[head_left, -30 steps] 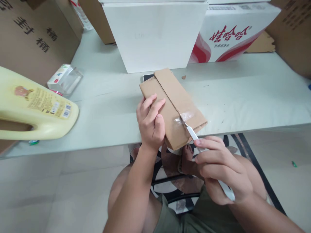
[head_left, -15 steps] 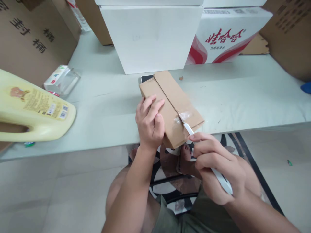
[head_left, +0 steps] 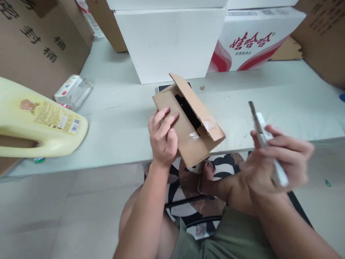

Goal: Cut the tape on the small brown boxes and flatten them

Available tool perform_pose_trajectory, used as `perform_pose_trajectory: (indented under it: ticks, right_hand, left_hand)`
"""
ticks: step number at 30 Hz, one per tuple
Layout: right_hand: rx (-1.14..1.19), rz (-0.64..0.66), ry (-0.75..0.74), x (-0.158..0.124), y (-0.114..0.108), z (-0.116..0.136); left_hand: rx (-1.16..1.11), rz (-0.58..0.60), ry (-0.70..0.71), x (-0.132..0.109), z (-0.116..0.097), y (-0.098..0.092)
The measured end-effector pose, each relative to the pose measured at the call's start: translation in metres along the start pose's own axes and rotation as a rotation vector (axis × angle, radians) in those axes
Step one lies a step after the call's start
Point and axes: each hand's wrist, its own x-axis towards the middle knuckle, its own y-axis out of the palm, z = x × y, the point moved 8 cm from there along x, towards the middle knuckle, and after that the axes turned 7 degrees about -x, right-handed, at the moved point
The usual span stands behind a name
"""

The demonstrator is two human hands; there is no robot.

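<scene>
My left hand (head_left: 163, 140) holds the gaping carton (head_left: 184, 127) while, at its three o'clock, my right hand (head_left: 283, 158) grips a knife (head_left: 261, 127).

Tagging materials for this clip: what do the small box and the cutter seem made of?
Small box: matte brown cardboard, judging by its folded flaps and raw edges. Cutter: smooth-looking white handle, probably plastic; grey blade, likely metal, finish blurred.

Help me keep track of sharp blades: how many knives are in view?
1: a white-handled metal-bladed knife, held in the right hand, to the right of the brown cardboard box. Others may be hidden.
</scene>
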Motion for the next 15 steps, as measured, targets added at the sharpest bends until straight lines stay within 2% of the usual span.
perform_pose_trajectory:
  ticks: [2, 3, 5, 8, 11, 15]
  right_hand:
    - [-0.091, -0.032, -0.100, 0.013, 0.017, -0.005]
    - [-0.129, 0.007, -0.125, 0.016, 0.028, -0.010]
    - [-0.189, 0.190, -0.082, 0.015, 0.054, -0.029]
    - [-0.282, 0.455, 0.071, 0.001, 0.086, -0.064]
    - [-0.334, 0.596, 0.158, -0.010, 0.101, -0.080]
    - [-0.403, 0.651, 0.233, -0.015, 0.106, -0.077]
  left_hand:
    - [-0.023, 0.010, 0.003, 0.001, 0.002, -0.003]
    - [-0.039, 0.015, -0.001, 0.002, 0.003, -0.005]
    - [-0.075, 0.024, -0.026, 0.003, 0.008, -0.009]
    - [-0.146, 0.030, -0.096, 0.005, 0.020, -0.016]
    - [-0.264, -0.025, -0.182, 0.006, 0.039, -0.024]
    - [-0.446, -0.146, -0.402, -0.002, 0.073, -0.034]
